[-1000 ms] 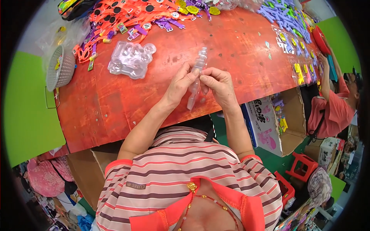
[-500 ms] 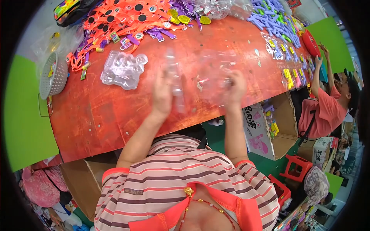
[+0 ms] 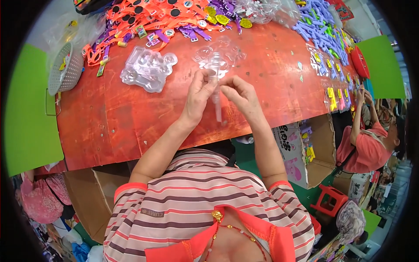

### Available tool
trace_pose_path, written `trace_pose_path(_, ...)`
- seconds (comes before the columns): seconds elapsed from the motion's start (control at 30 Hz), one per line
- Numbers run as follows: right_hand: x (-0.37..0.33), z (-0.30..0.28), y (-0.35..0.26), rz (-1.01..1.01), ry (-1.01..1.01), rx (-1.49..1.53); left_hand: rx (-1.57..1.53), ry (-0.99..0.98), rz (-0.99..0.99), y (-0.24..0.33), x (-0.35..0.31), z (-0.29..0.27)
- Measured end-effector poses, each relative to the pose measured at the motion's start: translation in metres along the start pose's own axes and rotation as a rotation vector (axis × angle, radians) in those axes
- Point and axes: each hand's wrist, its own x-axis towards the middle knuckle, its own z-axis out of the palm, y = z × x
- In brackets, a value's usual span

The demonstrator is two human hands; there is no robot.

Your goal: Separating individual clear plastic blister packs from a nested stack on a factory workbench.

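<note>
Clear moulded plastic trays (image 3: 218, 109), seen edge-on, stand upright between my hands; I cannot tell how many are pressed together. My left hand (image 3: 200, 96) grips them with its thumb and fingers from the left. Across from it, my right hand (image 3: 242, 97) has its thumb and fingertips pinched at the edge of the same trays. Just beyond my fingers, a separate clear plastic tray (image 3: 238, 55) lies on the red table (image 3: 174, 118). More nested clear trays (image 3: 146, 72) rest to the left of it.
Orange and purple toy watches (image 3: 152, 15) are heaped at the far side, with blue-purple toy parts (image 3: 321, 22) at far right. Filled trays (image 3: 334, 96) line the right. A grey basket (image 3: 65, 72) stands left; an open carton (image 3: 321, 148) sits below the table edge. Another person (image 3: 364, 148) works at right.
My right hand has moved left, from a clear tray to the edge-on trays in my left hand. A clear tray now lies farther back on the table.
</note>
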Motion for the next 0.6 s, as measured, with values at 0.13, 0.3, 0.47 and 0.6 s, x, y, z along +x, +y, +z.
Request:
trace_pose_path(0.13, 0.002, 0.007, -0.008, -0.048, -0.007, 0.085, 0.029, -0.053, 0.016, 0.009, -0.003, -0.001)
trace_pose_path(0.3, -0.002, 0.007, -0.004, -0.016, 0.018, 0.153, 0.031, -0.057, 0.065, 0.016, -0.002, 0.005)
trace_pose_path(0.47, -0.016, -0.012, -0.002, 0.02, 0.253, 0.345, -0.208, 0.019, -0.058, 0.014, 0.001, 0.0)
trace_pose_path(0.6, -0.019, -0.043, -0.005, 0.003, 0.528, 0.357, -0.261, 0.018, 0.011, 0.003, 0.006, -0.016)
